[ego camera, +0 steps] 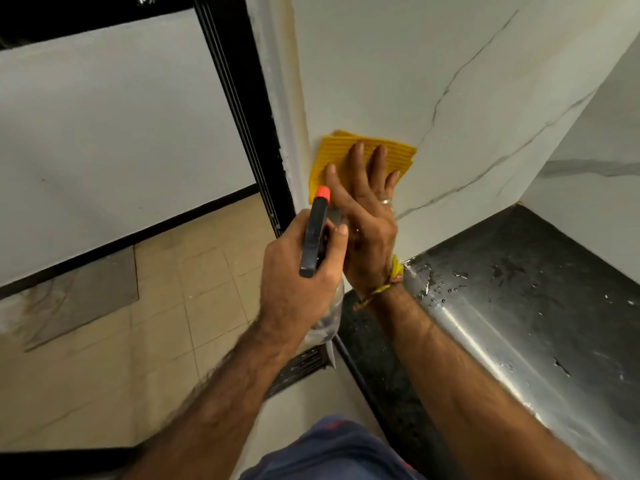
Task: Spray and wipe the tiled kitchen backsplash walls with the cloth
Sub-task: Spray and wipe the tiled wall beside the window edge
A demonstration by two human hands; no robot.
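Pressing flat, right hand point(363, 202) spreads soft cloth point(363, 157) on slick backsplash point(450, 81); keep palm centred. Left hand point(298, 271) grips light spray bottle point(317, 233) at neck.

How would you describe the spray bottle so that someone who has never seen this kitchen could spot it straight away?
Start at the white marble-veined wall beside the black door frame, where the right hand presses a yellow cloth flat. Just below-left, the left hand grips the spray bottle. It alone has a black head and an orange nozzle.
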